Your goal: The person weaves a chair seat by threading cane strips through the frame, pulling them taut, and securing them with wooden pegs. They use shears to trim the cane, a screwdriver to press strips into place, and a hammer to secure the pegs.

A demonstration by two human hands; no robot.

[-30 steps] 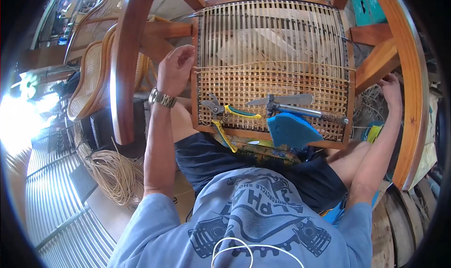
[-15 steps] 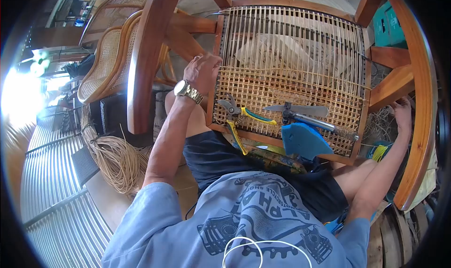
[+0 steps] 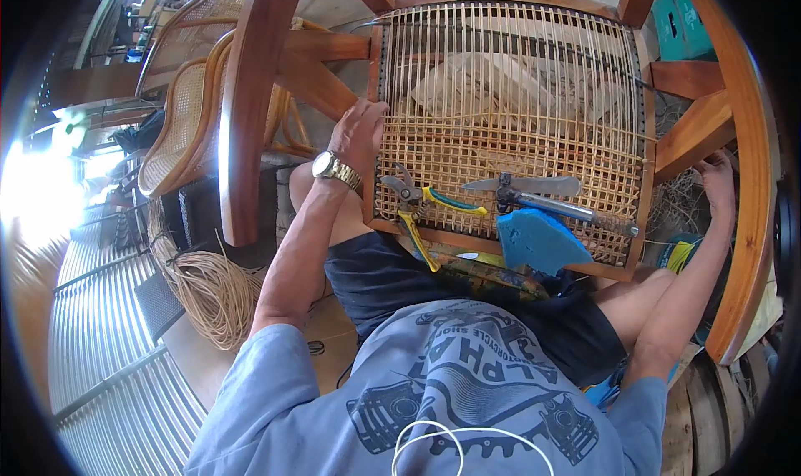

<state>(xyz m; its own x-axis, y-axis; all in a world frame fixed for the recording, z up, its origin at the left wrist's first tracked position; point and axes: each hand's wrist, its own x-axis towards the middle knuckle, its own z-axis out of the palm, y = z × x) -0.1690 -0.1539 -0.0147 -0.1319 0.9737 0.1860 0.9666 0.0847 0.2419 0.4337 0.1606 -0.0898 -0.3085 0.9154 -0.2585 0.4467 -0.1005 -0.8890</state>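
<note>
My left hand (image 3: 357, 138), with a metal-banded watch on its wrist, is closed round the left rail of a wooden chair frame (image 3: 374, 75). Woven cane (image 3: 501, 138) fills the near part of the seat, while parallel strands run across the far part. Yellow-handled pruning shears (image 3: 413, 205), a knife (image 3: 542, 186), a hammer (image 3: 567, 209) and a blue foam piece (image 3: 541, 241) lie on the near weave. Beyond the right rail, my right hand (image 3: 717, 188) is low beside loose cane scraps (image 3: 680, 202); its fingers are too indistinct to show a grip.
A coil of cane (image 3: 213, 292) hangs at the left near corrugated sheeting (image 3: 108, 326). Cane-backed chairs (image 3: 188, 117) stand behind it. Chair legs (image 3: 259, 100) rise on both sides of the seat. A green crate (image 3: 682, 25) is at the far right, wooden slats (image 3: 705, 418) below.
The chair seat and the tools on it sit slightly further left and up in view. My right hand has shifted slightly upward; my left hand stays at the rail.
</note>
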